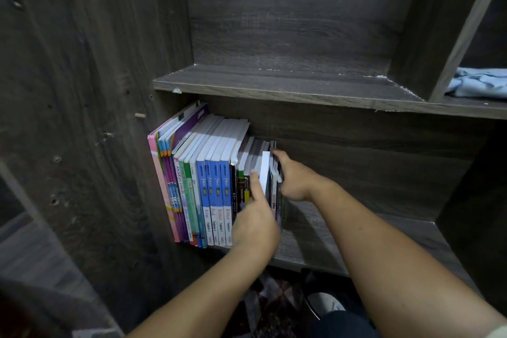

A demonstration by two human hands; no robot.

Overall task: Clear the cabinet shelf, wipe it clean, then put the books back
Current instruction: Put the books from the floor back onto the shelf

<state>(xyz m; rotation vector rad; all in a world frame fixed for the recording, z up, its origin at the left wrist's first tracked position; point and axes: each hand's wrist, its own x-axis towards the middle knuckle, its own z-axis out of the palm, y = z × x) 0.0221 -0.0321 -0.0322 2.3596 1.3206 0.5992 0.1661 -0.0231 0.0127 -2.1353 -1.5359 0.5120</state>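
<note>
Fingers (280, 158) of the right hand (297, 182) curled over the far-right end of the row, clamped on a few thin volumes (274, 189); left hand (255, 225) in front of the spines, thumb up and wedged just left of a white cover; its other fingers are hidden behind the hand, so its grip cannot be told.

Books (214, 186) stand spine-out on the lower shelf (356, 228), packed against the cabinet's left wall (109, 118); the right half of that shelf shows only bare board. Upper shelf (274, 82) carries nothing in this bay; blue cloth (477, 82) lies bunched in the next bay to the right.

Judgement: the end clump is being handled as one; in or out, I cannot tell.

Risks:
- thin volumes look floppy; squeezed only from the sides, an inner one could slide free and drop off the shelf edge;
- nothing props the row's right end but the right hand; let go early, and the end books may fan over rightward;
- thumb in the gap could drag a neighbouring spine forward.
</note>
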